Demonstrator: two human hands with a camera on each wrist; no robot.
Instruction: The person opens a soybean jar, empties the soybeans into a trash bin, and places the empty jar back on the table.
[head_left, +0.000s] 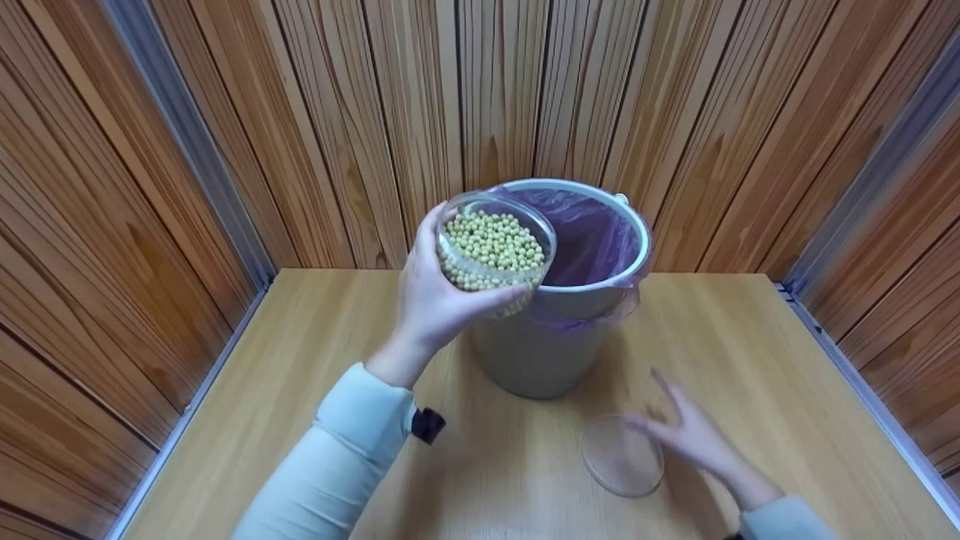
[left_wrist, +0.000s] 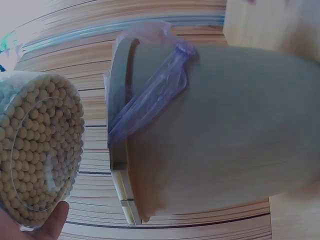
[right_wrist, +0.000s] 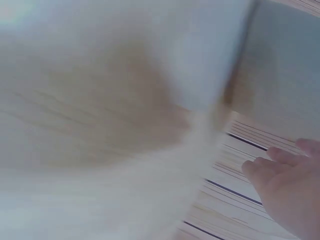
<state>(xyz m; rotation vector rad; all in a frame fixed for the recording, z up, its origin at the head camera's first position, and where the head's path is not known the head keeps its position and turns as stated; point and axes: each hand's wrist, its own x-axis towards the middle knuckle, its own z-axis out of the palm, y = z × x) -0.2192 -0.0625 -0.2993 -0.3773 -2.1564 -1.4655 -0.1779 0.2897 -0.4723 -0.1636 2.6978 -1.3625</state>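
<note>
1. Your left hand [head_left: 435,300] grips the clear tub [head_left: 535,216] of pale green balls [head_left: 495,244], above rim level of the bin [head_left: 536,356].
2. Your right hand [head_left: 697,439]: fingers extended, holding nothing, near the clear disc [head_left: 622,461] on the worktop [head_left: 262,360]. Can't tell contact.
3. Bin's upright, purple liner [head_left: 592,240] over its rim.

The left sleeve [head_left: 307,480] is pale mint-blue, padded and softly puffed, with a gathered crease behind its broad, smooth left cuff [head_left: 367,409]; a small, angular black block [head_left: 428,425] juts from the right side of that cuff; well to the right of the left cuff, a short stretch of right sleeve [head_left: 787,519] shows similar pale blue, a dark sliver [head_left: 734,536] at its edge.
</note>
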